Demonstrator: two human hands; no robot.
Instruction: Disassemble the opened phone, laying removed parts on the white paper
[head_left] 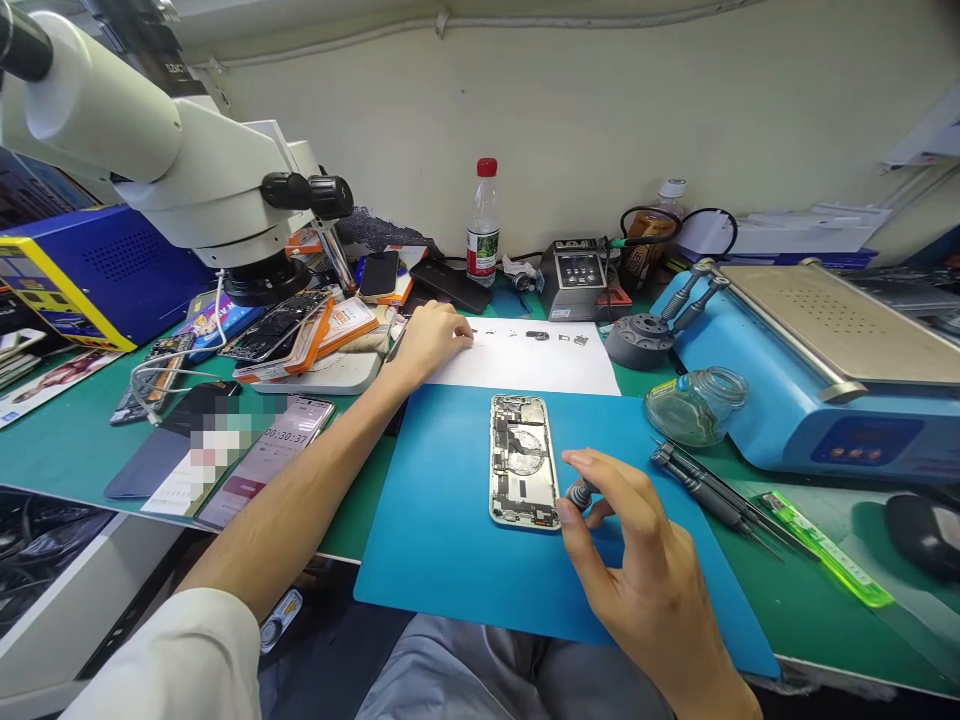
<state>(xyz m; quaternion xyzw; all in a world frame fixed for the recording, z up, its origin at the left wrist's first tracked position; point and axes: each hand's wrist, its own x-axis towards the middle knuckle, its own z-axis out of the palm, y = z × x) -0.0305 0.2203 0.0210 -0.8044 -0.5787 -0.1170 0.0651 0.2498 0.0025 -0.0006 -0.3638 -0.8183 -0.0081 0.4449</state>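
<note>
My left hand (435,338) reaches to the left end of a white sheet of paper (517,365), its fingers drawn together at the surface. Whatever they may pinch is too small to make out. Small phone parts (537,336) lie in a row on the sheet. An opened smartphone (523,465), its insides showing, rests on the blue mat (442,510). Beside its lower right edge, my right hand (637,540) holds a screwdriver (580,492); only its dark ribbed end shows between the fingers, the rest hidden.
A microscope (225,190) overhangs the left side, near stacked phones and boxes (322,335). Several screwdrivers (712,495), a glass jar (694,405) and a blue heating plate machine (795,400) stand right. A bottle (484,225) and soldering station (574,280) are at the back.
</note>
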